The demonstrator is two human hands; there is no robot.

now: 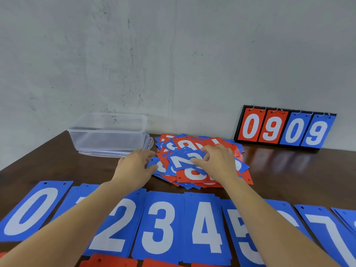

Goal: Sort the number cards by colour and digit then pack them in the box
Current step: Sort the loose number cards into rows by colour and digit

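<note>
The right hand (217,160) pinches a blue card (182,160) atop the pile (194,177); left hand (134,166), grip unclear, by the box (107,132).

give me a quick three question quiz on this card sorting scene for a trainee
1. Multiple choice: what does the black flip scoreboard read? A 0909, B 1234, C 9090
2. True or false: the clear plastic box already holds cards.
3. Fill in: the right hand grips a ___ card on top of the loose pile of red and blue number cards.

Key: 1 A. 2 false, it looks empty. 3 blue, the blue card between thumb and fingers.
</note>
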